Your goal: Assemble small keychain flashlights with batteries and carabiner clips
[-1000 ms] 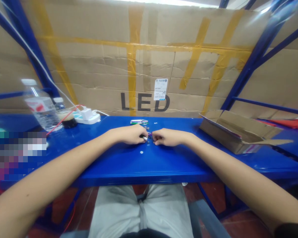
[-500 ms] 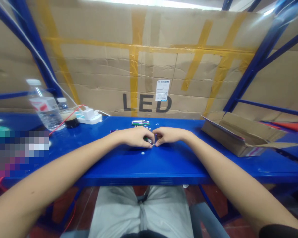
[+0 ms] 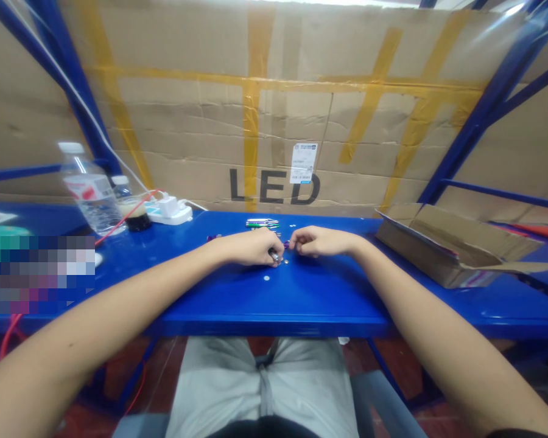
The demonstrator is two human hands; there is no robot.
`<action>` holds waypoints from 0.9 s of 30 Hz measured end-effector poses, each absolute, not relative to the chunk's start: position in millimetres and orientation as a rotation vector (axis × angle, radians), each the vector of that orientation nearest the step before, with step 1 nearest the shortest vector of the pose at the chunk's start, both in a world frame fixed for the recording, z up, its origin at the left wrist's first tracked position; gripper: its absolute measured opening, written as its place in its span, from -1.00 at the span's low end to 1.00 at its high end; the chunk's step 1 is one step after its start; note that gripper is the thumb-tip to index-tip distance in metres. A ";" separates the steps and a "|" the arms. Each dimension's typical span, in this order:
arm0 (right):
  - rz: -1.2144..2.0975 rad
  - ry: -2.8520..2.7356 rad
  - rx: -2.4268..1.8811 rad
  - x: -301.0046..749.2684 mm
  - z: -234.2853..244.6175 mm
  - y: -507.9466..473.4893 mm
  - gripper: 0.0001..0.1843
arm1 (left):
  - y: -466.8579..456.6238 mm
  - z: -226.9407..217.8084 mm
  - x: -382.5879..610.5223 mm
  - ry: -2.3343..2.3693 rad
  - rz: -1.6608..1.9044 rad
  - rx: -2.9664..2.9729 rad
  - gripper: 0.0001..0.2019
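Note:
My left hand (image 3: pixel 258 246) is closed around a small shiny metal tube (image 3: pixel 274 255), mostly hidden by the fingers, with its silver end poking out to the right. Across a narrow gap, my right hand (image 3: pixel 317 241) has its fingers loosely curled and apart. Its index fingertip is beside a small purple piece (image 3: pixel 287 244); whether they touch I cannot tell. A tiny pale part (image 3: pixel 286 261) lies between the hands, and a white round disc (image 3: pixel 266 278) lies nearer the table edge. Behind my left hand are several slim, shiny silver and green pointed tubes (image 3: pixel 262 223).
An open cardboard box (image 3: pixel 447 261) stands on the blue table (image 3: pixel 319 304) at right. A water bottle (image 3: pixel 91 198), a smaller bottle with dark liquid (image 3: pixel 137 219) and a white power strip (image 3: pixel 176 213) are at left. Behind is a large cardboard sheet (image 3: pixel 201 134).
My right hand has drawn away from the left hand, rightward and slightly back, and its fingers have loosened. The purple piece now shows between them. My left hand still grips the metal tube.

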State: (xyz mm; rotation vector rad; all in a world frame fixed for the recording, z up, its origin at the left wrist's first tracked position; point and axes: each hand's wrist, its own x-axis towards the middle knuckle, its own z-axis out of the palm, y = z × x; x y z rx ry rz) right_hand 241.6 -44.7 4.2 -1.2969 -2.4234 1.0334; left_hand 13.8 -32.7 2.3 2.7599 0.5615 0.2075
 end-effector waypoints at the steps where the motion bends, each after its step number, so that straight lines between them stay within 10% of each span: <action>1: 1.017 -2.427 -1.292 241.8 3.7 -44.5 -0.74 | -31.9 4.5 12.2 0.562 0.175 2.744 -0.94; 27: 0.830 -2.462 -1.385 214.1 -1.2 -58.6 -0.93 | -17.2 6.4 10.1 0.850 0.565 1.962 -0.65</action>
